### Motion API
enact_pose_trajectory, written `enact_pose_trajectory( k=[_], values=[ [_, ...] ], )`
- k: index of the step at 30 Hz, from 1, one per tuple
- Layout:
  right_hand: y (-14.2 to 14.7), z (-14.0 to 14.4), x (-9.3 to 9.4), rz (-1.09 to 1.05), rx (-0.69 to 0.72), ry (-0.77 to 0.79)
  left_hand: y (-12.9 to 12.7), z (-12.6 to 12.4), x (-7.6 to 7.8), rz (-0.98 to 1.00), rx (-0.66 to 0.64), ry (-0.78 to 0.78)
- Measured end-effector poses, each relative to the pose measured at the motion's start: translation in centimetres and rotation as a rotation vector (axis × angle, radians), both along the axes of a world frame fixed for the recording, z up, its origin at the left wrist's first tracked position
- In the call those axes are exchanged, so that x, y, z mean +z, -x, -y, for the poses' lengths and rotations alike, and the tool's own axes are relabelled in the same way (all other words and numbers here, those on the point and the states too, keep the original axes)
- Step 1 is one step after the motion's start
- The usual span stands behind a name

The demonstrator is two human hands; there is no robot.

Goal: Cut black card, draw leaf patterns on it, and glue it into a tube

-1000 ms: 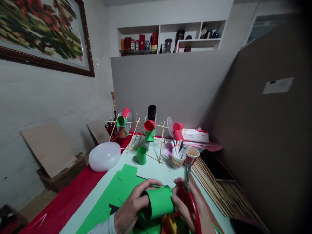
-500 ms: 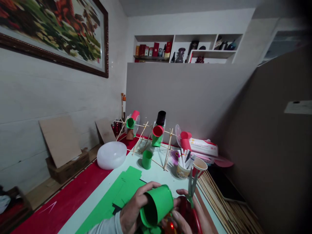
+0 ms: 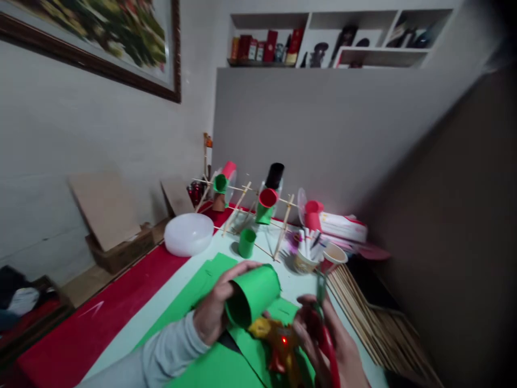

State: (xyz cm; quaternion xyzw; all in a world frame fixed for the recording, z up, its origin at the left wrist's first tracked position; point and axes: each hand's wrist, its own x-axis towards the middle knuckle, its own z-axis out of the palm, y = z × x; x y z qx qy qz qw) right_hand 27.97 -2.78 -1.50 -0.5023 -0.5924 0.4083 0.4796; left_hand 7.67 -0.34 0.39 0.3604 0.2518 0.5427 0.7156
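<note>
Head view shows the green tube (image 3: 258,291) tilted within the left grip (image 3: 216,307).

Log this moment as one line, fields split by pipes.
left hand: holds green paper tube | right hand: holds red-handled scissors | glue gun: between hands, red light on

A pale grey, wrinkled left sleeve (image 3: 161,350) ends in a plain cuff (image 3: 194,333), and both hands (image 3: 212,311) are bare.
</note>
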Motion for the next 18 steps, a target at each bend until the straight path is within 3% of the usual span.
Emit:
enact_pose_trajectory(
  k=[2,7,13,18],
  values=[
    [-0.2,0.0,1.0,0.083,0.102,0.008,0.6,0.3,0.9,-0.011,0.006,-0.011],
    [-0.5,0.2,2.9,0.226,0.208,0.003,0.9,0.9,2.7,-0.177,0.032,-0.151],
    [-0.5,1.0,3.4,0.341,0.175,-0.058,1.0,0.8,2.1,-0.335,0.010,-0.295],
    [-0.3,1.2,3.7,0.341,0.166,-0.099,1.4,0.9,2.0,-0.526,-0.003,-0.326]
  ],
)
